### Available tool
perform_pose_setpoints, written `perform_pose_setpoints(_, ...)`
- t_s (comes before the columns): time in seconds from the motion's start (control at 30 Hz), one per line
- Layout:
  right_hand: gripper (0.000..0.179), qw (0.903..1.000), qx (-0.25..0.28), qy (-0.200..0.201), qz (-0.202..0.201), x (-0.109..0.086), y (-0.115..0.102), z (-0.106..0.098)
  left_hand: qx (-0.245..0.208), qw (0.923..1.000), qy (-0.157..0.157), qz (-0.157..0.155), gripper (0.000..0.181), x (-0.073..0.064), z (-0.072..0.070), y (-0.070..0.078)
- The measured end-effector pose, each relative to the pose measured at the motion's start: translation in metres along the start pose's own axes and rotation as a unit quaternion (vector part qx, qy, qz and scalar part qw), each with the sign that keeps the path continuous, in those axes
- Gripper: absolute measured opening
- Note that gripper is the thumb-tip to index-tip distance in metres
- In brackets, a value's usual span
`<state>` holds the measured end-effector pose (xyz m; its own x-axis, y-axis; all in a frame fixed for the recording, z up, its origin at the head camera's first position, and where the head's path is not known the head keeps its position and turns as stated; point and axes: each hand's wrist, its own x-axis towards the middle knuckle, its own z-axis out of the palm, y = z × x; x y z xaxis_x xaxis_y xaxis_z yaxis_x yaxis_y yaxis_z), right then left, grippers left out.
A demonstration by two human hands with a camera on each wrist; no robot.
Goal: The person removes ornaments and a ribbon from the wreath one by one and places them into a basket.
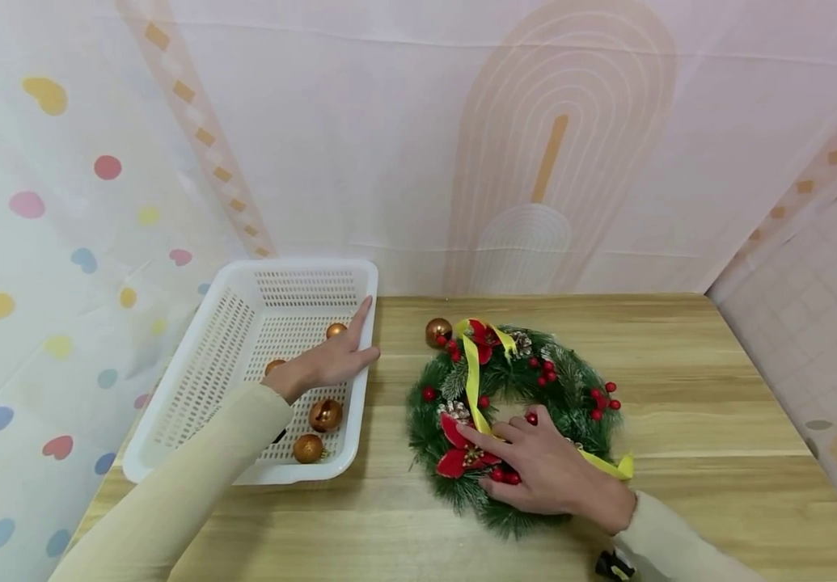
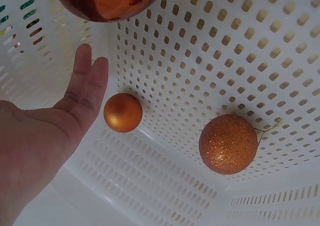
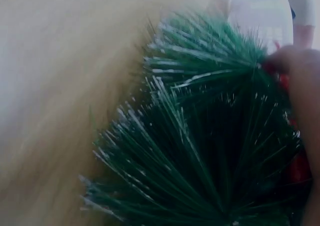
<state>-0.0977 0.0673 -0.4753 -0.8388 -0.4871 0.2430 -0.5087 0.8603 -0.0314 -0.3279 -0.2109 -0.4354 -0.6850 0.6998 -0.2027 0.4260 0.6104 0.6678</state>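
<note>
My left hand (image 1: 334, 356) reaches over the right side of a white perforated plastic basket (image 1: 369, 323), index finger extended at the rim and thumb apart. The left wrist view shows its straight fingers (image 2: 92, 80) along the basket wall, holding nothing. My right hand (image 1: 542, 469) rests on a green Christmas wreath (image 1: 433, 485), index finger stretched onto a red poinsettia (image 1: 452, 462) and thumb beside red berries (image 1: 509, 477). Frosted needles (image 3: 200, 60) fill much of the blurred right wrist view. A shiny copper bauble (image 1: 438, 332) sits at the wreath's upper left edge.
Several copper baubles lie in the basket, among them a shiny one (image 1: 326, 415) and a glittery one (image 1: 308, 449). A yellow ribbon (image 1: 472, 372) winds over the wreath, with one end (image 1: 618, 467) at its right. Patterned cloth (image 1: 403, 162) backs the wooden table (image 1: 680, 380).
</note>
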Motion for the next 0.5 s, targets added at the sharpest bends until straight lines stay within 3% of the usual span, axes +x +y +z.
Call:
perform_pose_setpoints(0.3,0.063,0.9955,0.009,-0.004,-0.094,-0.015,0.027,-0.005,0.007,1.0000,-0.001,-0.001,0.084,-0.002,-0.002,-0.001)
perform_pose_setpoints(0.5,0.066,0.9940,0.013,-0.003,-0.109,-0.018,0.034,-0.007,0.025,0.9996,0.008,0.008,0.087,-0.002,-0.006,0.002)
